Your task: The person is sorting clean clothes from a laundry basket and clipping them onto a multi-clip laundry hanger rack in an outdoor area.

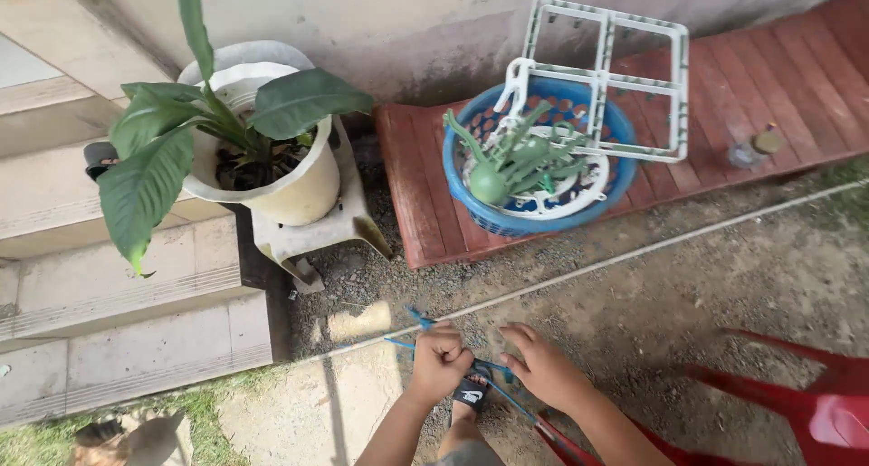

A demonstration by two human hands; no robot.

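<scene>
we had left hand (441, 362) fisted on the blue cord (407, 319) at 6 o'clock, right hand (546, 368) loose-fingered on it. best kept taut, pulling low over the sandal (471, 394).

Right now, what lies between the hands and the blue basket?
Head view: between the hands, left hand and right hand, and the blue basket, only gravelly ground crossed by a thin pale pipe, then the red plank edge.
</scene>
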